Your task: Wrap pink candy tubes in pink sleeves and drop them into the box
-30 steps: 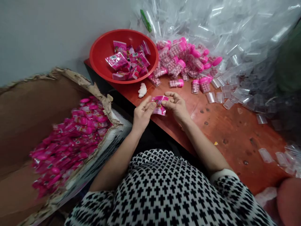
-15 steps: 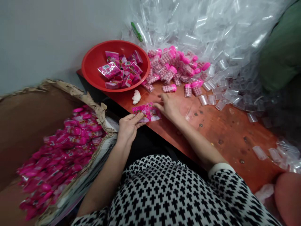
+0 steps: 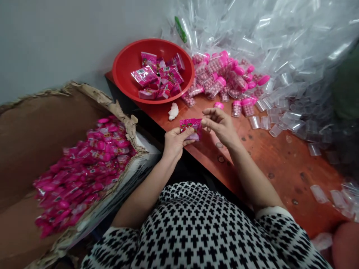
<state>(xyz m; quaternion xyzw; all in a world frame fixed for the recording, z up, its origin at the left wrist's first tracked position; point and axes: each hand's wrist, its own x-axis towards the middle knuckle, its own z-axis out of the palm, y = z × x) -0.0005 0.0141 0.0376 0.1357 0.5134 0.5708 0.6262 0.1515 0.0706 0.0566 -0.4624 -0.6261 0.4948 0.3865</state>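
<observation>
Left hand (image 3: 175, 144) — grip is pinching a small, flat, pink printed packet (image 3: 195, 126) above the red counter (image 3: 258, 160), near its edge | right hand (image 3: 221, 126) — bent fingers are hanging by the packet's right edge; pinching or not, I can't tell | round red plastic bowl (image 3: 122, 73) is sitting beyond

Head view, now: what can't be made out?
All in the head view:
Small pink printed packet: partly under the thumb of the left hand; fine print too small.
Pink plastic cap: lower part behind the right hand.
Torn brown cardboard box: cut off by left edge.
Rounded dull-pink object: unidentifiable, cut off at lower-right corner.
</observation>
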